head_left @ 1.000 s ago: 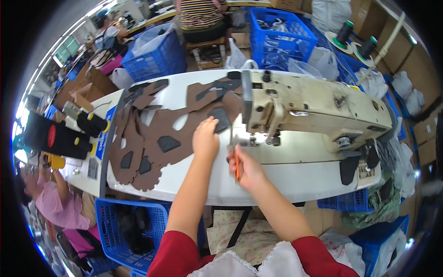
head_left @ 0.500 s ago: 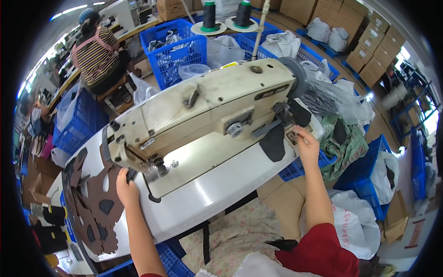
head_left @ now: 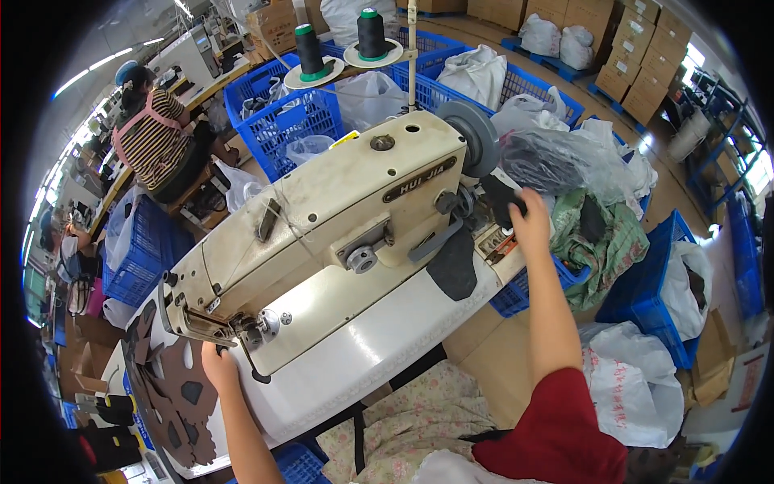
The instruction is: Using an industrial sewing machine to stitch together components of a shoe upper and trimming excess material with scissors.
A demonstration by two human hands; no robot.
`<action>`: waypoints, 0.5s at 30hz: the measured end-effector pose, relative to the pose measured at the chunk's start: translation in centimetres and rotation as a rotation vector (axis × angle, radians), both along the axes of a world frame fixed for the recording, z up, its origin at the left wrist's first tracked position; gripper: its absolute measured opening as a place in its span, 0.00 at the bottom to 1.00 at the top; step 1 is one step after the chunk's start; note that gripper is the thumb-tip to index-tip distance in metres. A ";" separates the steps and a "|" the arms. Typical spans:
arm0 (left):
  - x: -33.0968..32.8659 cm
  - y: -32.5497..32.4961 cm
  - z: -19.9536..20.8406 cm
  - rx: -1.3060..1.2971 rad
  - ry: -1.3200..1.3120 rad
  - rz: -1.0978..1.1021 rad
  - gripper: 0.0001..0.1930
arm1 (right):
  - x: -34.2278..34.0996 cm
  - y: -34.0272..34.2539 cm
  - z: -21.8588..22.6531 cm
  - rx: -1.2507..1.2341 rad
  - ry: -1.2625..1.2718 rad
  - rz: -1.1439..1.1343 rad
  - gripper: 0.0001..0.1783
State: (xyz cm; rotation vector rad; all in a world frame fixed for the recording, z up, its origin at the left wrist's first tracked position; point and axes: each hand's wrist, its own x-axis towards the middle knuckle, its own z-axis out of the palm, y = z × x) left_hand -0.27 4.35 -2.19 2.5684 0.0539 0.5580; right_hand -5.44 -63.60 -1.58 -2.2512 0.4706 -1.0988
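Observation:
A cream sewing machine (head_left: 322, 210) stands on a white table (head_left: 363, 347). At its needle end, my left hand (head_left: 219, 369) is closed at the table's surface. A bit of something dark shows at its fingertips, too little to name. Beyond the handwheel end, my right hand (head_left: 531, 224) pinches the edge of a black cut piece (head_left: 501, 198). Another black cut piece (head_left: 453, 268) lies on the table beside the machine's pillar. To the left of my left hand, brown cut sheets (head_left: 171, 367) with holes spread over the table, with small black pieces on them.
Two black thread cones (head_left: 372, 36) stand behind the machine. Blue crates (head_left: 294, 125) with bags are at the back. Right of the table are a green sack (head_left: 597, 242), a blue bin (head_left: 645, 282) and a white bag (head_left: 629, 387). A person in a striped top (head_left: 153, 137) sits far left.
My right hand has moved away from the small tray at the table's right end and taken hold of the black piece. My left hand stays at the needle end. The view has shifted.

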 end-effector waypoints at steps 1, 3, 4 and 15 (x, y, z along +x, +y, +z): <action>0.0 -0.1 0.1 -0.002 -0.004 0.003 0.22 | 1.5 -0.6 0.4 -0.170 0.119 -0.093 0.21; -0.1 0.3 0.1 -0.002 -0.012 0.008 0.22 | 3.4 -0.9 1.4 -0.336 0.227 -0.175 0.28; -0.2 0.7 -0.1 -0.006 -0.016 0.014 0.22 | 4.0 -0.9 2.2 -0.184 0.459 -0.137 0.33; -0.3 0.4 -0.3 0.003 -0.027 0.024 0.22 | 3.6 -1.3 2.8 0.017 0.456 -0.094 0.37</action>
